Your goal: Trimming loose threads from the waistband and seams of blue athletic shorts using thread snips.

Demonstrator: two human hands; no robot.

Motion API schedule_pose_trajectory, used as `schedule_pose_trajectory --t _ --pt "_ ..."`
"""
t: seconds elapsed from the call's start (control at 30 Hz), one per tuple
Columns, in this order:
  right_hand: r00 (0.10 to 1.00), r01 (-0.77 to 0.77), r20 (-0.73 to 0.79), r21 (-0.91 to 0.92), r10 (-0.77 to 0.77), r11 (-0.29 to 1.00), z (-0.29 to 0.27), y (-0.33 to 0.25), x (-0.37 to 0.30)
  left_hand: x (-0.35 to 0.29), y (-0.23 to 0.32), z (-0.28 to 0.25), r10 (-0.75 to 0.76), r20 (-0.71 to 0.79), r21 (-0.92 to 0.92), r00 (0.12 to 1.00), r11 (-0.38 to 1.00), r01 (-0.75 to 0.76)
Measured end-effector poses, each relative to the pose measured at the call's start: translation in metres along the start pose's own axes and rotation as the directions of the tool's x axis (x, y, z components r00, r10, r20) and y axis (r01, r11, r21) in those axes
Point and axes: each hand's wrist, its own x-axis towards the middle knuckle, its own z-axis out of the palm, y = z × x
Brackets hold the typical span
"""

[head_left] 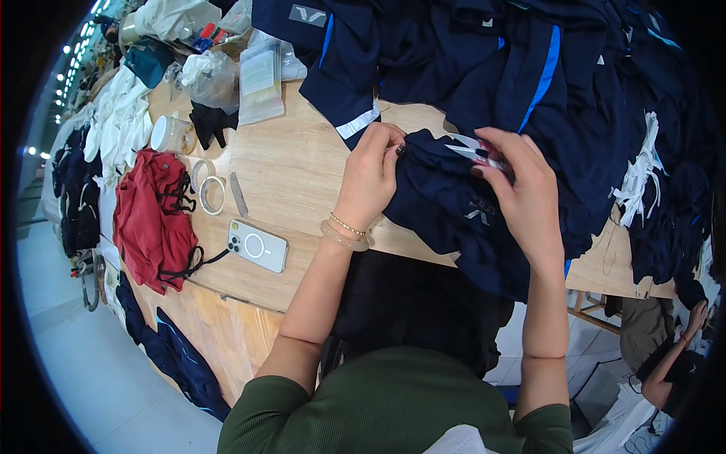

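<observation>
- Near edge of the wooden tabletop (302,170), right of centre: a dark navy garment (435,203), soft and rumpled, with a small pale mark (476,218) facing up; a fold drapes over the edge.
- Left hand (370,160), at the garment's far left corner: thumb and fingertips pinch the fabric, the wrist angled inward and wearing two bracelets (344,236).
- Right hand (522,168), above the garment: fingers curl around small snips (475,151), their silvery blades parted and pointing left.
- Far side: heaped navy garments (439,57) with bright blue stripes.
</observation>
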Motion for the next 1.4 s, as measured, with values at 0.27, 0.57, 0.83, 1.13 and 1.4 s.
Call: schedule_pose_trajectory --t 0.27,0.57,0.83,1.13,1.4 --pt "0.888 0.456 0.223 -0.314 -0.403 0.832 0.017 0.004 0.055 0.004 -0.002 -0.001 -0.041 -0.003 0.037 0.999 0.998 0.041" --pt "0.850 0.517 0.296 -0.304 -0.436 0.800 0.035 0.003 0.068 0.007 -0.002 0.000 -0.044 0.004 0.057 0.999 0.997 0.043" --pt "0.855 0.504 0.308 -0.310 -0.417 0.806 0.034 0.000 0.068 0.007 -0.005 -0.001 -0.066 0.016 0.044 0.998 0.997 0.065" --pt "0.971 0.198 0.174 -0.192 -0.165 0.961 -0.002 0.000 0.024 0.007 -0.032 -0.039 -0.505 -0.323 -0.560 0.801 0.784 0.268" --pt "0.914 0.384 0.269 -0.337 -0.303 0.859 0.010 0.029 -0.017 -0.002 -0.017 -0.033 -0.472 0.026 -0.790 0.881 0.530 0.307"
